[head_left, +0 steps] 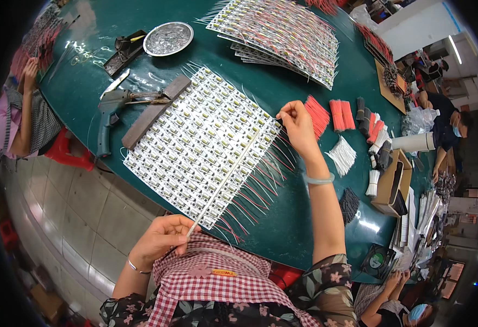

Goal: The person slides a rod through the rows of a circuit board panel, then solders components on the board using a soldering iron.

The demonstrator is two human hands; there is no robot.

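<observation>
A white panel of small circuit boards (190, 147) lies on the green table in front of me, with rows of small greenish parts on it. My left hand (165, 238) is closed on one end of a thin pale rod (225, 177), which lies slantwise across the panel. At the panel's far right corner, my right hand (299, 128) pinches what looks like a thin dark wire, mostly hidden by the fingertips. Red, white and black wires (250, 197) stick out along the panel's right edge. A dark bar (154, 115) rests across its left edge.
Left of the panel lies a teal-handled soldering gun (108, 122). Beyond are a metal bowl (168, 39) and stacked wired panels (277, 38). Red wire bundles (341, 115), white wires (341, 155), dark wires (349, 206) and a cardboard box (387, 188) sit at right. Other people work around the table.
</observation>
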